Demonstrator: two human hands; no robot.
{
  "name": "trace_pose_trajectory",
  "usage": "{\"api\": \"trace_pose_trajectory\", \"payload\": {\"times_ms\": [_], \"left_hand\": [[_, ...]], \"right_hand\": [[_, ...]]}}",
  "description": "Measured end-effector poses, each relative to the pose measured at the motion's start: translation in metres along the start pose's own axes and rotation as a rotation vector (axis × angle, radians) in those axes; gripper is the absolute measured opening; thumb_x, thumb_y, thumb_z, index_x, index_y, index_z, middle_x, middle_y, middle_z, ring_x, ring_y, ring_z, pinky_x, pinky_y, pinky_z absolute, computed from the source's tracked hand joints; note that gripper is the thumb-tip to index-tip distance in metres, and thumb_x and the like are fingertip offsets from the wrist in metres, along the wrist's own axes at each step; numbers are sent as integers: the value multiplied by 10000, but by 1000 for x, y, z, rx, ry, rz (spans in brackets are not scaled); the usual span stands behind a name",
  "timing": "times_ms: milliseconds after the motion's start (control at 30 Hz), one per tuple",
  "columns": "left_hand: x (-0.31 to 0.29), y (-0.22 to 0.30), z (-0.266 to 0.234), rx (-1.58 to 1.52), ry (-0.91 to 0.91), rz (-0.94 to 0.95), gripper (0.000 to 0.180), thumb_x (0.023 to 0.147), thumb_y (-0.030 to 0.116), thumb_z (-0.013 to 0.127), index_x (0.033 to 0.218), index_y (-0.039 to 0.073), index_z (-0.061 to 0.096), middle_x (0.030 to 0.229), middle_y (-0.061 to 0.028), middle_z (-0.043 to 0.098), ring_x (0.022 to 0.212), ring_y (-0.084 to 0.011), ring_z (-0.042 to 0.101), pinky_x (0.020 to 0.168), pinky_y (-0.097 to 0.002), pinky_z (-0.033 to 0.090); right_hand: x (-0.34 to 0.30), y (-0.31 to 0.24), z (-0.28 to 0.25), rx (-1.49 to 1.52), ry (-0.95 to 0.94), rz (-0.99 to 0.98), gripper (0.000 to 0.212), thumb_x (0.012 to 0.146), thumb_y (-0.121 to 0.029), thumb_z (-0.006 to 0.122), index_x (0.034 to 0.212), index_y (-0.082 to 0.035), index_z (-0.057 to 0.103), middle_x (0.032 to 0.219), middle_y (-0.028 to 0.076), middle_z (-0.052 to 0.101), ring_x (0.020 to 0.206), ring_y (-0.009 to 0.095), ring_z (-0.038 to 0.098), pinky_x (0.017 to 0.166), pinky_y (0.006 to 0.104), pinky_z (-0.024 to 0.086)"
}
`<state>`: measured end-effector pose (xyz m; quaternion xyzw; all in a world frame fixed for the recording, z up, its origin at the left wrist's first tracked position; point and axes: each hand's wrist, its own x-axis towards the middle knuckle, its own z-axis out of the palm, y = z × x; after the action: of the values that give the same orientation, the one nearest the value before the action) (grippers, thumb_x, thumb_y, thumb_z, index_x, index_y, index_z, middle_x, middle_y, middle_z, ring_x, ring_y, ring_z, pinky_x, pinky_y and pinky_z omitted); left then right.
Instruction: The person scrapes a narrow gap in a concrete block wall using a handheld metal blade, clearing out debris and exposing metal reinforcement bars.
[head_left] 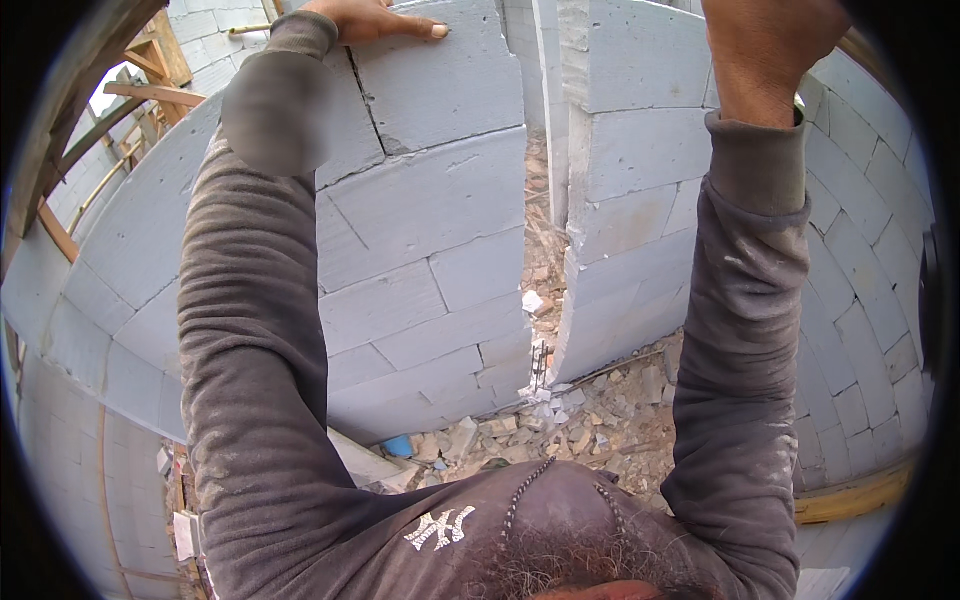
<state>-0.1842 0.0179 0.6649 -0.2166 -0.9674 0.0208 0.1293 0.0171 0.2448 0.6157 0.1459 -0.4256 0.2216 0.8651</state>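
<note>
Apparently, the grey block [435,85] at the top of the left wall part [400,255] is touched by the left hand [365,22]. Its thumb [437,32] is laid near the upper edge of the block and is pointed to the right. Whether the other left fingers are apart or together cannot be told, because they are cut off by the border of the view. The right hand [775,50] is seen at the top of the right wall part [640,150]; its fingers are also hidden, so no hold can be confirmed.

Directly below the left thumb, the broad flat face of the block is seen; to the right of the thumb tip, its end is bordered by the narrow gap [545,190]. The block is judged to be stiff, rather bulky and quite heavy for one hand, with a dry surface which should not be slippery. Its corners are probably fragile, since rough edges are seen along the gap. Pressure would be better placed on the top edge and the broad face, away from these corners. Far below the fingers, rubble [560,430] is spread.
</note>
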Motion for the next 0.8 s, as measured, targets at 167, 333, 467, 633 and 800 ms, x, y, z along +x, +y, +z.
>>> {"api": "trace_pose_trajectory", "payload": {"times_ms": [167, 333, 467, 633, 800], "left_hand": [[-16, 33, -11, -180, -102, 219, 1223, 687, 880, 671, 1439, -75, 537, 1470, -322, 516, 1387, -454, 484, 1164, -486, 381], [49, -52, 40, -17, 306, 85, 1198, 658, 866, 723, 1470, 3, 542, 1361, -329, 597, 1238, -499, 612, 1048, -572, 489], [3, -2, 8, -10, 22, -21, 1202, 709, 866, 666, 1418, -97, 552, 1491, -304, 518, 1421, -415, 468, 1186, -424, 367], [-18, 6, -17, -42, -9, 23, 1194, 699, 862, 675, 1394, -104, 574, 1468, -307, 539, 1400, -410, 492, 1177, -415, 377], [-8, -2, -11, -26, 19, -14, 1228, 687, 873, 676, 1406, -115, 555, 1487, -316, 514, 1415, -412, 475, 1184, -419, 367]], "right_hand": [[-164, 86, -15, -298, -1144, 238, 455, 1054, -274, 457, 771, 55, 593, 583, 229, 579, 565, 403, 614, 599, 512, 510], [-91, 24, -16, -72, -1107, 681, 434, 1035, -262, 502, 819, 65, 687, 682, 209, 673, 616, 346, 658, 609, 449, 526], [-29, 7, -3, 6, -239, 53, 467, 1095, -318, 492, 786, 8, 619, 597, 39, 524, 543, 152, 498, 530, 337, 415], [-12, 15, 6, 120, 117, 237, 464, 1113, -296, 469, 758, -24, 595, 598, 16, 479, 559, 137, 470, 542, 335, 393], [-129, 41, -7, -72, -1216, 585, 404, 1030, -253, 520, 732, 3, 612, 578, 72, 525, 478, 190, 489, 457, 364, 418]]}}
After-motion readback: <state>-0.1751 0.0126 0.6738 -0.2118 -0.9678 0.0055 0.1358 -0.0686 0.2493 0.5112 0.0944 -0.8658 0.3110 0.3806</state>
